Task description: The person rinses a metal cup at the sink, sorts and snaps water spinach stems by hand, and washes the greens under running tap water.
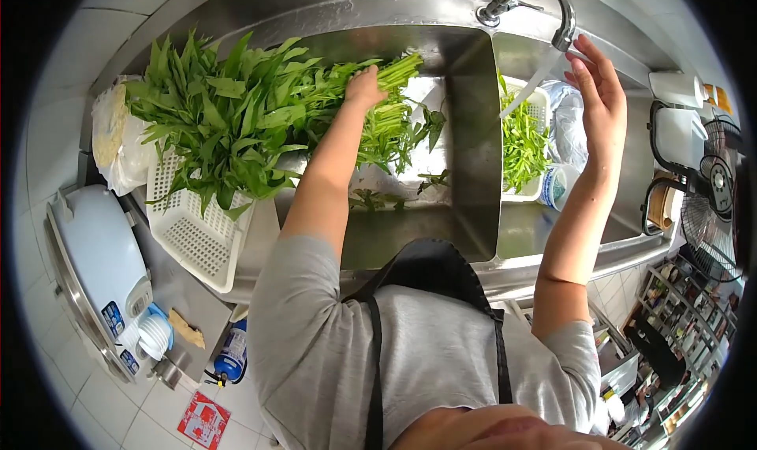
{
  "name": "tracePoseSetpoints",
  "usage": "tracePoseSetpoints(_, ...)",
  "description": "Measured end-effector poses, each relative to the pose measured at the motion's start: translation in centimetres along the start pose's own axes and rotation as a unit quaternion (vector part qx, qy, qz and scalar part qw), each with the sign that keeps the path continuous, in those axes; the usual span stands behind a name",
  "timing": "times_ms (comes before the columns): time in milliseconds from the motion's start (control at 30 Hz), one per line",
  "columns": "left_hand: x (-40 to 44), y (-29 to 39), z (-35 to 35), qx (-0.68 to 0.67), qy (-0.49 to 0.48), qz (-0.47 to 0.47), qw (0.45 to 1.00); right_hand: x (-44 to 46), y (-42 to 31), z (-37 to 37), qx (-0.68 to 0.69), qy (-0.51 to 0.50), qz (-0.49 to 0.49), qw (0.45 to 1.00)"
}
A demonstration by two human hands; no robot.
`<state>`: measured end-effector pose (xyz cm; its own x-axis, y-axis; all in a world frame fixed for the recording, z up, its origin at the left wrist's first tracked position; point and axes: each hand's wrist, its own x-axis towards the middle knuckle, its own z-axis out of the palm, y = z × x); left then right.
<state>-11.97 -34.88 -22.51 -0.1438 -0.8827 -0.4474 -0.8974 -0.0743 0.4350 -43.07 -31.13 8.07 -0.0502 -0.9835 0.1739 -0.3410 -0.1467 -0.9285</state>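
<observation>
My left hand (367, 91) is closed on the stems of a large bunch of water spinach (229, 111). The bunch lies across the left sink basin (473, 142), its leaves spreading over the left rim and its cut stems pointing right. At the upper right, my right hand (598, 83) is raised beside the spout of the faucet (564, 32), fingers apart and holding nothing. Whether its fingertips touch the spout I cannot tell. A stream of water (532, 83) slants from the spout down to the left.
Cut green stems fill a white basket (522, 194) in the right basin, beside a clear plastic bag (566, 123) and a round container (558, 183). A perforated white basket (209, 253) sits under the leaves at left. A black fan (714, 186) stands at right.
</observation>
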Motion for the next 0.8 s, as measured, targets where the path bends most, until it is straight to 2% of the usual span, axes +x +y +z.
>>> tracePoseSetpoints(67,-0.6,1.0,0.2,0.059,0.063,-0.005,0.996,0.5,-0.2,0.3,-0.02,-0.001,-0.017,1.0)
tracePoseSetpoints(200,-0.8,4.0,2.9,0.199,-0.002,-0.07,0.977,0.9,-0.6,0.9,-0.068,0.013,-0.04,0.997)
tracePoseSetpoints(267,-1.1,5.3,3.5,0.233,0.025,-0.06,0.97,0.8,-0.3,0.8,-0.064,-0.001,-0.048,0.997)
tracePoseSetpoints(333,0.4,4.8,6.2,0.288,0.097,-0.037,0.952,1.0,-0.6,0.5,-0.063,-0.038,-0.061,0.995)
tracePoseSetpoints(400,1.5,4.2,6.4,0.249,0.11,-0.02,0.962,1.9,0.5,-0.4,0.056,-0.053,-0.013,0.997)
tracePoseSetpoints(467,1.5,3.8,5.5,0.181,0.091,-0.013,0.979,3.7,3.3,-0.5,0.198,-0.01,0.06,0.978)
tracePoseSetpoints(533,0.2,4.1,3.8,0.173,0.105,-0.011,0.979,5.8,8.4,-0.2,0.182,0.028,0.114,0.976)
tracePoseSetpoints(600,-0.9,4.8,1.4,0.124,0.112,-0.018,0.986,8.0,12.6,0.7,0.262,0.021,0.164,0.951)
tracePoseSetpoints(667,-1.9,4.9,0.2,0.109,0.114,-0.016,0.987,9.0,11.3,2.0,0.348,0.036,0.159,0.923)
tracePoseSetpoints(733,-1.9,4.0,-0.3,0.036,0.153,-0.003,0.988,10.2,8.4,3.3,0.375,0.04,0.162,0.912)
tracePoseSetpoints(767,-2.0,3.5,-0.4,0.018,0.213,0.017,0.977,10.5,7.6,3.6,0.397,0.043,0.162,0.902)
tracePoseSetpoints(800,-2.4,3.2,-0.8,0.021,0.213,0.015,0.977,10.7,8.1,3.8,0.4,0.043,0.163,0.901)
